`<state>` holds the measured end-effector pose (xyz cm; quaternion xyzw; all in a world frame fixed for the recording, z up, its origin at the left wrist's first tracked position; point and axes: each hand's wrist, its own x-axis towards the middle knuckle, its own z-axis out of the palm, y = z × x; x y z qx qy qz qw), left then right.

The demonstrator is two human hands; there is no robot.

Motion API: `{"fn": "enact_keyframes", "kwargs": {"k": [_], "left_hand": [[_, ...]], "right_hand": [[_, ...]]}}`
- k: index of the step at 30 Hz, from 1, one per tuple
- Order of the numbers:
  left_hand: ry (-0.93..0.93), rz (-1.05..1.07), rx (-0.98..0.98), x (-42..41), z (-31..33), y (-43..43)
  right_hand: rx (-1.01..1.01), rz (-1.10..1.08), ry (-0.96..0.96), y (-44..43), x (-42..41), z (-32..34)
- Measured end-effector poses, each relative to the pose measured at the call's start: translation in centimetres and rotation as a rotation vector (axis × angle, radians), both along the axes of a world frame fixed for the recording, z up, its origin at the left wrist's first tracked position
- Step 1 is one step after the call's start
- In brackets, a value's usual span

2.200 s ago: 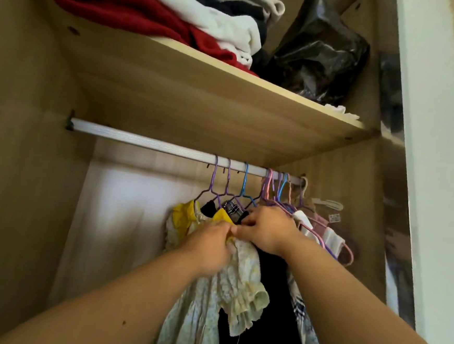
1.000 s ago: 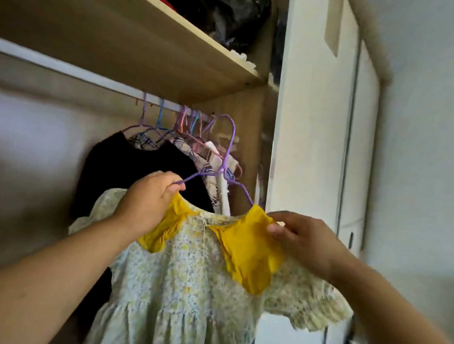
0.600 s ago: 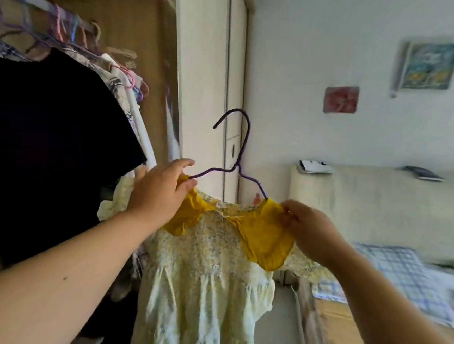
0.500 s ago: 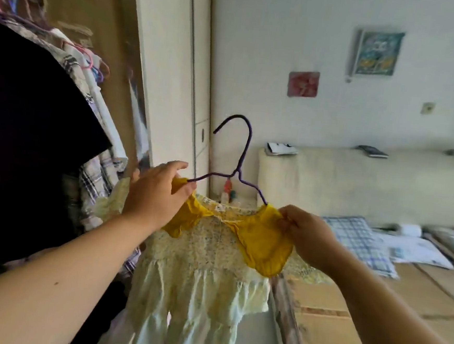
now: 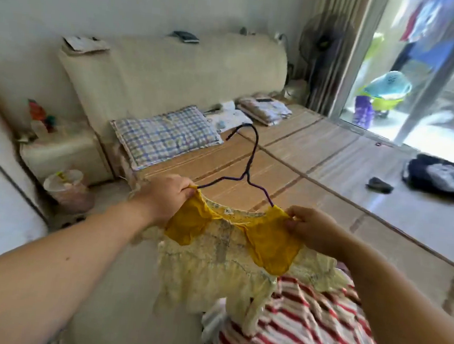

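A small pale yellow floral dress (image 5: 213,263) with a mustard collar hangs on a purple wire hanger (image 5: 249,162), held up in front of me over the bed's near edge. My left hand (image 5: 164,199) grips the dress's left shoulder together with the hanger's end. My right hand (image 5: 311,227) pinches the right shoulder at the collar's edge. The hanger's hook stands free in the air, pointing away from me. The dress's hem falls onto a red and white striped cloth (image 5: 303,327) below.
A wide bed with a bamboo mat (image 5: 343,167) fills the right side, with a checked pillow (image 5: 166,134), folded clothes (image 5: 266,109) and a dark garment pile (image 5: 440,177). A bedside cabinet (image 5: 62,150) with bottles and a plastic tub (image 5: 67,186) stand left. A fan (image 5: 323,41) and glass door are behind.
The dress on its hanger came off the wardrobe rail, and I turned right from the wardrobe to face the bed. Both hands kept their hold on the shoulders.
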<state>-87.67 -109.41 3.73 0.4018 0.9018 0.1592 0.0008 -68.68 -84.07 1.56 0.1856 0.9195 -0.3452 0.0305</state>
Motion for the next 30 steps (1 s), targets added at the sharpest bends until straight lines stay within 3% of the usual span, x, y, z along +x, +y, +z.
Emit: {"fn": "enact_keyframes", "kwargs": {"k": [5,14,24,30], "left_hand": [[-0.178,-0.189,-0.083,5.1,-4.3,13.6],[-0.302,-0.321,-0.27,11.7,-12.0,30.6],[-0.381,-0.225,-0.589,12.0,-24.6,38.2],[-0.479,-0.119,-0.55,10.7,-30.0,40.0]], "right_hand": [[-0.083,-0.224,-0.175,10.0,9.5,-1.8],[-0.194,-0.521,-0.249,21.7,18.0,-10.0],[-0.134,-0.512,-0.434,27.7,17.2,-24.6],[-0.077,-0.451,-0.491,30.9,14.8,-29.9]]}}
